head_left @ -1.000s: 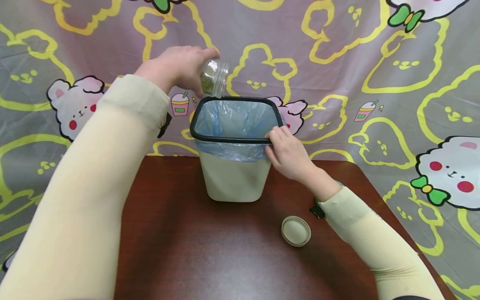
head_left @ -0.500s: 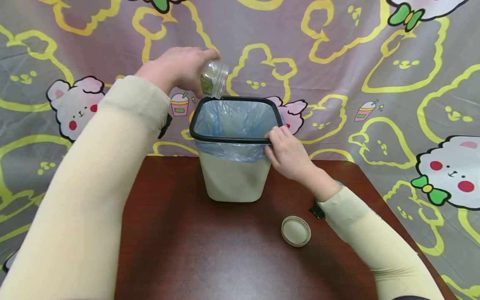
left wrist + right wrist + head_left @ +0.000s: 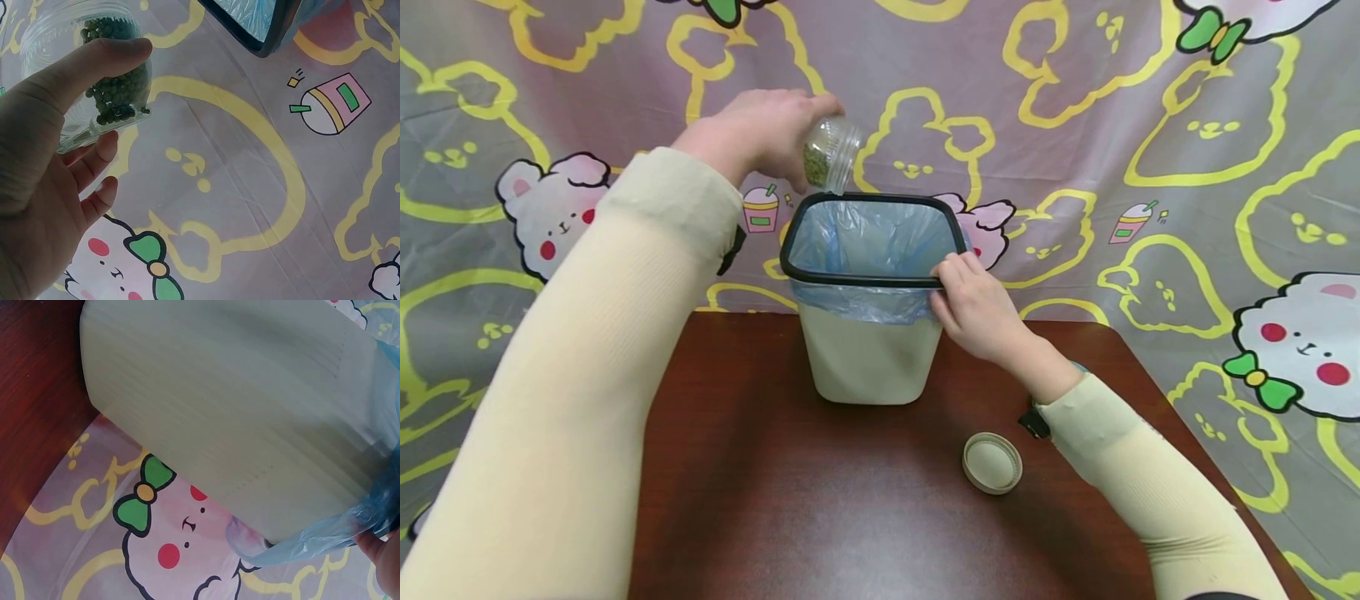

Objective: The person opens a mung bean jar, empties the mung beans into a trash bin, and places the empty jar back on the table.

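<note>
While patterned cloth (image 3: 1075, 100) fills the back and sides, a dark reddish-brown table (image 3: 865, 500) takes up the middle, a light-coloured bin (image 3: 872, 358) standing near its far edge. Bin has a black rim (image 3: 865, 282), with a blue translucent liner (image 3: 872, 237) inside it and folded out below, over the outer wall. Two pale sleeves (image 3: 572, 358) reach in, left one bigger in the head view, a small black device (image 3: 1034, 422) near the right cuff. Left hand (image 3: 760, 133): wrapped around a clear jar (image 3: 844, 158), thumb across its side in the left wrist view. Right hand (image 3: 981, 304): pinching the rim at the bin's near right corner, thumb outside against the liner. Jar is tilted at the bin's far left corner, uncovered mouth facing right and downward; can't tell whether it touches the rim. Round lid (image 3: 992, 463) lies flat on the table, in front of the bin and to its right, apart from both hands. Smallest: green grains (image 3: 119, 87), bunched along one side inside the jar.
</note>
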`<state>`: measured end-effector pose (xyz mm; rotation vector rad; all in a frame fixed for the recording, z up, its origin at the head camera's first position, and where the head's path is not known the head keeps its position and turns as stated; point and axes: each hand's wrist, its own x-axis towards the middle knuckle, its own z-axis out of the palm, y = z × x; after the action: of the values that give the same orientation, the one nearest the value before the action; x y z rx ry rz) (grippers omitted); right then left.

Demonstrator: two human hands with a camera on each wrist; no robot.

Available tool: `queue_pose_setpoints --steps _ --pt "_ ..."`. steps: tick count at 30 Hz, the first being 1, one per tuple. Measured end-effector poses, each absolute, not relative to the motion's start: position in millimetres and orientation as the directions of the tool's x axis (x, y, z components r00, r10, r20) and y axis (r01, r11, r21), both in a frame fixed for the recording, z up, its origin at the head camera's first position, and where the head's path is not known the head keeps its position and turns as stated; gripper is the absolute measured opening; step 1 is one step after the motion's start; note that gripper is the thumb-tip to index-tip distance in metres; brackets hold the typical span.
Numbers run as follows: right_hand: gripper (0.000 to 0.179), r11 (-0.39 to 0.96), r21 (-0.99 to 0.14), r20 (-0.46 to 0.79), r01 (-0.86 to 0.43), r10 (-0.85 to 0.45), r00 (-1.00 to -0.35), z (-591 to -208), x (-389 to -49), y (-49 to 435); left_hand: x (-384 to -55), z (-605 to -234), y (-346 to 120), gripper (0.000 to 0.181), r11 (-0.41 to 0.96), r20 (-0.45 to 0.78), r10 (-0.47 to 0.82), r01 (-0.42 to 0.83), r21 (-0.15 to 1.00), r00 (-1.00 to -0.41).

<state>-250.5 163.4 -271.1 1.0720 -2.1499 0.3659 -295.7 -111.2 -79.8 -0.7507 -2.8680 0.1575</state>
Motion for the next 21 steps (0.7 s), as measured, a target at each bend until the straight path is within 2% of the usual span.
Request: queue_pose_setpoints --steps 16,21 --pt "0.009 0.617 0.059 0.694 -0.785 -0.591 -0.412 -270.9 -250.1 163.9 -297.6 -87.0 -107.1 0.099 0.850 0.095 0.520 0.505 -0.148 -0.849" --pt "0.009 0.617 0.059 0.694 -0.785 -0.590 -0.412 -270.7 -250.0 164.3 -296.1 -83.7 -103.6 0.099 0.842 0.103 0.530 0.508 -0.181 -0.842"
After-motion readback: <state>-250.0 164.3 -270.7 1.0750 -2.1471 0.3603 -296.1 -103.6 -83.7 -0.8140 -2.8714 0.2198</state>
